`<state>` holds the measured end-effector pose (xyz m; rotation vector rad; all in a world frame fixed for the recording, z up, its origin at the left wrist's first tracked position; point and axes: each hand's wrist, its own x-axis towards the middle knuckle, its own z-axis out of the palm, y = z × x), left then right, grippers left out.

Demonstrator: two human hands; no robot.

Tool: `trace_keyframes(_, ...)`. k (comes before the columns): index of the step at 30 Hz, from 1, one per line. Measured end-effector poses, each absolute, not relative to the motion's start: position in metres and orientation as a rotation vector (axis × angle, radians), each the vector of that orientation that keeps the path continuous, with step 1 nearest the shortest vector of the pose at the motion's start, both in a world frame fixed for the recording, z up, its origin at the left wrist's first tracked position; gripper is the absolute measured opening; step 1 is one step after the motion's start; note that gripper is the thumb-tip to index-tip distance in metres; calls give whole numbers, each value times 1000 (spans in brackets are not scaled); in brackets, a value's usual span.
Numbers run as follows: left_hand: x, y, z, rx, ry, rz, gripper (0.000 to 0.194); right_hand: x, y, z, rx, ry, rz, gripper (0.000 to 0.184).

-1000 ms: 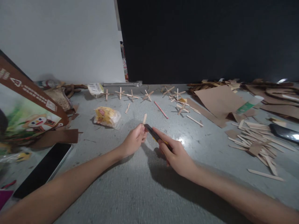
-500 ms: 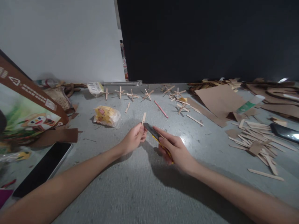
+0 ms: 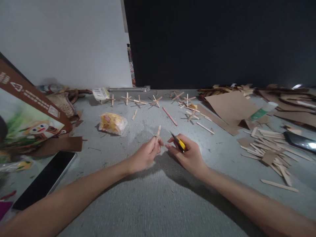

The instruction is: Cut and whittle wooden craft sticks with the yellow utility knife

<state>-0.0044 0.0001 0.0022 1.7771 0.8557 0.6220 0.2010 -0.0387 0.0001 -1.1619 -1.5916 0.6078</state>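
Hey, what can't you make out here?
Head view: wooden stick, lower end hidden by the left hand.
Head view: black-and-yellow cutter, rear part hidden by the right hand.
Head view: printed package, cut off by the left edge.
Head view: green-and-white tube, lettering too small and blurred.

a person's bare left hand (image 3: 144, 155), slender uncovered fingers (image 3: 161, 142), bare right hand (image 3: 190, 157), narrow bare wrists (image 3: 127, 165), slim left forearm (image 3: 81, 189), uncovered as far as it shows, slim right forearm (image 3: 247, 201), likewise uncovered, both smooth in outline, widening gradually from the wrist
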Motion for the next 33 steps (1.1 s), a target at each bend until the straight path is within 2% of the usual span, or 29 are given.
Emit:
trace_keyframes(4, 1, -12, 10, 1934, 897, 506, 24, 201, -40, -8, -1006, -1682, 430, 3)
trace_keyframes(16, -1, -10, 7, 2149, 906, 357, 23, 197, -40, -15, -941, -1717, 367, 21)
trace_keyframes(25, -4, -7, -3, 2110, 833, 455, 27, 196, -40, -14, -970, -1782, 391, 32)
trace_keyframes(31, -6, -8, -6, 2183, 867, 405, 38, 199, -36, -15, -1085, -1806, 500, 14)
trace_keyframes(33, -6, -8, -4, 2194, 881, 385, 42, 199, -35, -14, -1091, -1797, 528, 14)
